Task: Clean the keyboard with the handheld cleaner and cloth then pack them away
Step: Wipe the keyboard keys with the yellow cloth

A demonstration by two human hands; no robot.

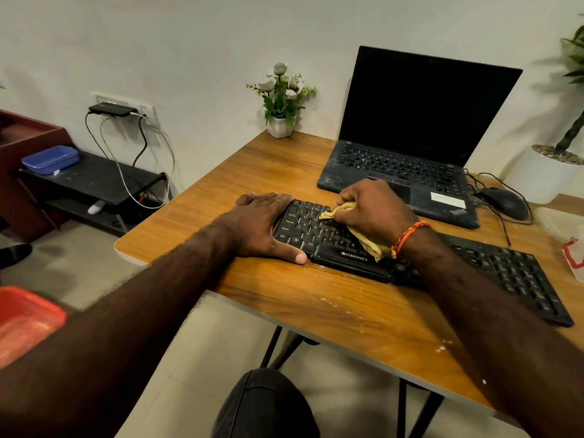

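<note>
A black keyboard (pixel 328 245) lies across the wooden table (pixel 316 298), running from the middle toward the right edge. My left hand (pixel 262 226) lies flat over the keyboard's left end, with straight fingers and the thumb along the front edge. My right hand (pixel 373 207) grips a bunched yellow cloth (pixel 363 238) and presses it onto the keys on the left half. One cloth corner sticks out left of the fist, and more hangs below my wrist. No handheld cleaner is visible.
An open black laptop (pixel 410 147) stands behind the keyboard, with a mouse (pixel 505 203) and cables to its right. A small flower pot (pixel 281 124) sits at the table's back corner. A clear plastic container (pixel 559 222) is at the right edge. Crumbs dot the front of the table.
</note>
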